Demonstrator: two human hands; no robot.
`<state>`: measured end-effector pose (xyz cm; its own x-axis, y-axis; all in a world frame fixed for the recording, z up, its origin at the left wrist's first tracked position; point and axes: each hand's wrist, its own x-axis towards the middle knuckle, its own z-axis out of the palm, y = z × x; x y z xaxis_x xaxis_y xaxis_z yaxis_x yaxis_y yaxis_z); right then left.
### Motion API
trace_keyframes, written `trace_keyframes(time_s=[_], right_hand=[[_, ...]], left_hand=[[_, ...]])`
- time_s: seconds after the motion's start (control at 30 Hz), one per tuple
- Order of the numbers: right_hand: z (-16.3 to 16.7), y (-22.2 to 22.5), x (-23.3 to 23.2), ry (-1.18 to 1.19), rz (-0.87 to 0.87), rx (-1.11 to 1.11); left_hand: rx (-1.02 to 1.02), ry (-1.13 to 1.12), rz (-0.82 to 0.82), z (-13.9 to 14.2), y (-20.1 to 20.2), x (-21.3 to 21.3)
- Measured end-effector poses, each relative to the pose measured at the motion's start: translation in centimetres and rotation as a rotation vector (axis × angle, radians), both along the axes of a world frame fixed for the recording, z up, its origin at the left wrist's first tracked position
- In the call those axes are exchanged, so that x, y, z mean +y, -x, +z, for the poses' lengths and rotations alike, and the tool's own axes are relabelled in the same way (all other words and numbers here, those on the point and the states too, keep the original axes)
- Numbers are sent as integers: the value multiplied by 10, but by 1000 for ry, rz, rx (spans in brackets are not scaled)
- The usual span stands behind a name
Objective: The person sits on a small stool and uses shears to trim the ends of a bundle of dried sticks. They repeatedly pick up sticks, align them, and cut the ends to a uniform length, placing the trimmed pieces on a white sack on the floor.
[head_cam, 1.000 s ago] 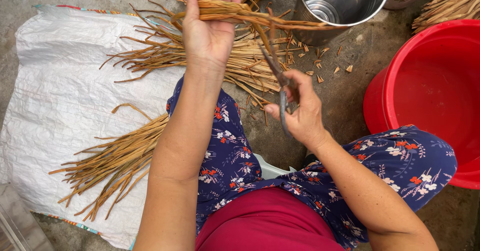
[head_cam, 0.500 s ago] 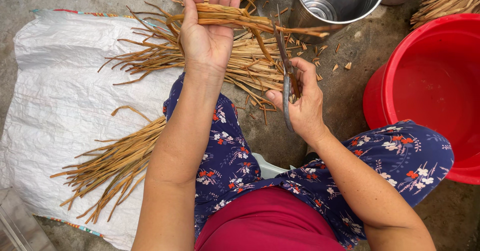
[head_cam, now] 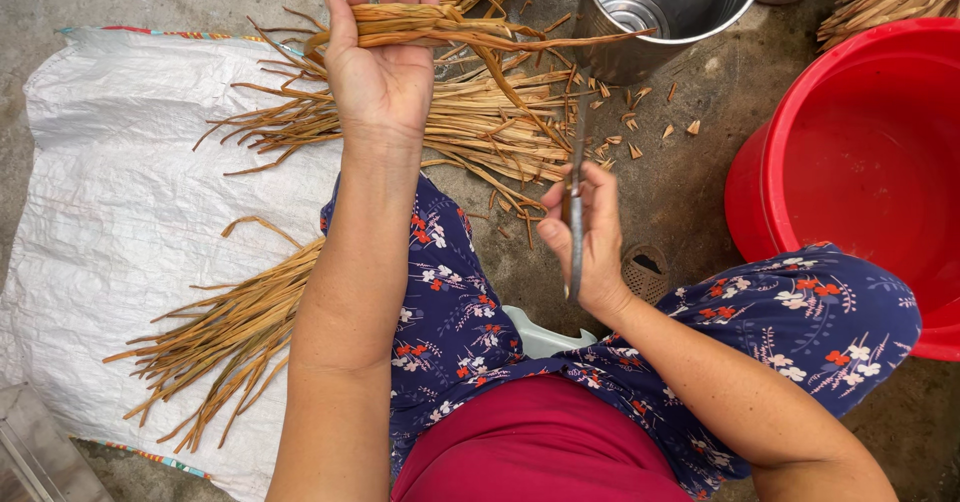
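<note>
Left hand (head_cam: 385, 67) raised, palm toward camera, fingers clenched round a small bundle of dried strips (head_cam: 440, 24), held crosswise so loose ends trail right over the ground where the blades can reach them. Right hand (head_cam: 590, 237) gripping scissors (head_cam: 575, 197), fingers wrapped on the handles, blades pointing up toward the bundle's trailing ends; tips not on the strips, blade gap too thin to read. Head view only, so everything from above: larger heap of dried strips (head_cam: 480, 122) lying on the concrete just beyond the knees, directly under the held bundle, within easy reach. Second heap (head_cam: 220, 337) on the white woven sack (head_cam: 110, 212) to the left, well apart from the first, looks like a separate sort pile. Small cut offcuts (head_cam: 640, 122) scattered on the ground between the heap and the steel pot (head_cam: 670, 7), right below the cutting spot, presumably where trimmings drop. Red plastic tub (head_cam: 860, 162) at right, beside the right knee, contents not visible. More strips at top edge and top right corner, partly cropped. Seated low, knees spread in floral trousers (head_cam: 450, 292), work kept between the legs.
</note>
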<state>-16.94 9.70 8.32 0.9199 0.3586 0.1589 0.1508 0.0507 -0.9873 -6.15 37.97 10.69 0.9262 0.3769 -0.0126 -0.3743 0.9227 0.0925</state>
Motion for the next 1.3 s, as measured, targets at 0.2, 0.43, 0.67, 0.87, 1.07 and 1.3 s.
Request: trace_keyframes(time_s=[0.2, 0.43, 0.67, 0.87, 1.07, 1.3], right_hand=[[-4, -18, 4, -37, 33, 0], [19, -36, -1, -159, -27, 277], [-7, -32, 5, -176, 168, 523], [-20, -62, 1, -158, 184, 621], [-21, -92, -4, -192, 141, 557], [-18, -86, -12, -260, 26, 617]], left_hand=[[-60, -36, -52, -7, 2, -9], [-67, -46, -73, -2, 1, -14], [-84, -29, -93, 1, 11, 1], [-27, -15, -146, 10, 19, -6], [-26, -60, -205, 12, 20, -12], [-82, -142, -113, -5, 14, 4]])
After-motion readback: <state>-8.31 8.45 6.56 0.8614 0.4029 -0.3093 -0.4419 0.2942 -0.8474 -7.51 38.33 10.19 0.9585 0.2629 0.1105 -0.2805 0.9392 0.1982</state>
